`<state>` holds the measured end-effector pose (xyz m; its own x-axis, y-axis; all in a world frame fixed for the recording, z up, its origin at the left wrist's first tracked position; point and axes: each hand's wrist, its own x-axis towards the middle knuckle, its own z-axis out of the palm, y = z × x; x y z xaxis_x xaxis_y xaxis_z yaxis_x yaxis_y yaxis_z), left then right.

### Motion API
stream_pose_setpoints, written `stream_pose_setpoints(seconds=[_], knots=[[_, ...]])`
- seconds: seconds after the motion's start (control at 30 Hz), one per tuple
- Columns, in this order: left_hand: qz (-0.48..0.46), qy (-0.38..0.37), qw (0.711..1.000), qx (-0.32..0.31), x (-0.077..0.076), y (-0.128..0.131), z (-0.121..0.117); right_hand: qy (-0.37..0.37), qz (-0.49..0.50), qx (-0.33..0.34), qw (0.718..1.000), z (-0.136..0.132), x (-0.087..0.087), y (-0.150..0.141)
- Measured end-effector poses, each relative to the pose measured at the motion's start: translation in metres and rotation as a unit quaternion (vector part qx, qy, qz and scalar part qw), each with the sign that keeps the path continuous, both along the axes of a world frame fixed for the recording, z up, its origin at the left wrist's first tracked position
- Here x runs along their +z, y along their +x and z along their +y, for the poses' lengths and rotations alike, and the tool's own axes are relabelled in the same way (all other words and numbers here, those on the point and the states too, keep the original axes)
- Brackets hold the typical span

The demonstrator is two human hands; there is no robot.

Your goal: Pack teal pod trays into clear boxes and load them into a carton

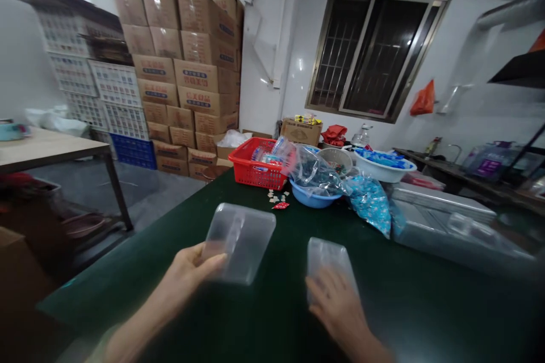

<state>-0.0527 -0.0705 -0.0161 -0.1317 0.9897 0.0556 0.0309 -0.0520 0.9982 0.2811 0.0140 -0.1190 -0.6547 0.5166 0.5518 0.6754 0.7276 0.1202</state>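
Over a dark green worktable [268,309], both hands are raised in front of the wearer; the left hand [187,278] grasps a clear plastic tray [240,244] by its near edge, fingers curled against it; the right hand [334,306], slightly blurred, closes over the near end of a second clear tray [328,258]; the two trays are held well apart. Farther along the table, a red plastic basket [258,164] stands beside a blue bowl [314,197] under a crumpled clear bag [313,173]; a white bowl [383,169] holds blue packets; a blue printed bag [370,204] slumps just beside them; stacked cardboard cartons [183,79] rise against the far wall.
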Motion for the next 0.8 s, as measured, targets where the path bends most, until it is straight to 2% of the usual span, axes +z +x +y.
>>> stream_pose_setpoints(seconds=[0.1,0.17,0.2,0.23,0.27,0.3,0.37,0.47,0.57,0.63,0.73,0.8], knots=[[-0.142,-0.045,0.988,-0.036,-0.007,0.017,-0.002,-0.038,0.099,-0.093,0.99,0.02,0.012,0.005],[-0.205,-0.067,0.974,-0.065,-0.018,0.027,-0.003,-0.136,0.227,-0.118,0.957,0.014,0.032,-0.009],[-0.229,-0.073,0.967,-0.081,-0.025,0.032,-0.003,-0.213,0.292,-0.095,0.928,0.005,0.044,-0.021],[-0.247,-0.076,0.961,-0.098,-0.031,0.037,-0.004,-0.308,0.35,-0.05,0.883,-0.006,0.057,-0.034],[-0.259,-0.078,0.956,-0.115,-0.036,0.041,-0.004,-0.408,0.372,0.007,0.834,-0.019,0.069,-0.048],[-0.266,-0.079,0.952,-0.127,-0.04,0.045,-0.005,-0.472,0.382,0.054,0.793,-0.031,0.079,-0.061],[-0.267,-0.083,0.95,-0.136,-0.044,0.052,-0.007,-0.536,0.401,0.104,0.735,-0.052,0.093,-0.081],[-0.249,-0.081,0.958,-0.12,-0.04,0.056,-0.012,-0.562,0.442,0.124,0.689,-0.067,0.096,-0.09],[-0.231,-0.064,0.964,-0.111,-0.033,0.061,-0.018,-0.57,0.46,0.141,0.666,-0.069,0.089,-0.089],[-0.234,-0.052,0.968,-0.078,-0.031,0.068,-0.021,-0.571,0.459,0.148,0.665,-0.071,0.087,-0.09],[-0.254,-0.026,0.966,-0.033,-0.033,0.083,-0.027,-0.568,0.438,0.154,0.68,-0.079,0.089,-0.097],[-0.277,-0.001,0.959,-0.057,-0.037,0.091,-0.032,-0.565,0.416,0.159,0.695,-0.087,0.091,-0.103]])
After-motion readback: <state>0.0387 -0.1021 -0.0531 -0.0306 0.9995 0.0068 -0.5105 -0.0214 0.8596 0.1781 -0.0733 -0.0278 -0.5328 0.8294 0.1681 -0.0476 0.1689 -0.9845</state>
